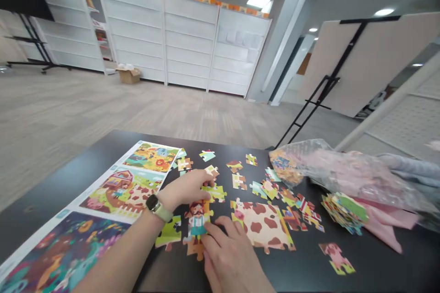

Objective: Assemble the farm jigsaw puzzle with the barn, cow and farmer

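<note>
Left hand [182, 187], wristwatch [154, 207] on wrist, curled over green jigsaw pieces [215, 193]; grip unclear. Right hand [230, 256], fingers spread on farmer-figure pieces [196, 229]; grip unclear. Hands just apart. Cow section [261, 226] just beside right hand. Printed picture sheet [127, 192] left, on black worktop [51, 197]. Stacked pieces [343, 213], plastic bag [309, 160], pink cloth [381, 219] right. White shelving [182, 41] beyond worktop.

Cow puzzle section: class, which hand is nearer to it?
Right. The right hand sits just off the lower left edge of the cow puzzle section; the left hand is farther off, to its upper left.
</note>
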The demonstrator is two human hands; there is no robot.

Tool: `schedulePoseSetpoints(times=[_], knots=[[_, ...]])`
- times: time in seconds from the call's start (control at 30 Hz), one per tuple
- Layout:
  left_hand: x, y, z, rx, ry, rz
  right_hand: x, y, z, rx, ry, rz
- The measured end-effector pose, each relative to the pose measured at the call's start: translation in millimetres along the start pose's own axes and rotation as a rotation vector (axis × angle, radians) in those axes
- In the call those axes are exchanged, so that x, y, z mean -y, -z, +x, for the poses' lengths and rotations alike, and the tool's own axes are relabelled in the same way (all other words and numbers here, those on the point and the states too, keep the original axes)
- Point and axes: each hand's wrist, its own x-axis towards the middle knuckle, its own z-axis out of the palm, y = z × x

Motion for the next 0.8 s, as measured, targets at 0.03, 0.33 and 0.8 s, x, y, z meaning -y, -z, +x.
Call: schedulePoseSetpoints(times=[0.03,0.33,0.8], knots=[[0,-0.2,0,-0.004,-0.002,0.005,3,1,0,0.006,-0.02,-0.002],[8,-9.8,6,0.038,0.002,-0.055,-56,34,-98,-0.458,-0.426,0.133],[12,-16.1,5,-0.009,0.057,-0.135,-131,68,-234,-0.315,-0.685,-0.084]])
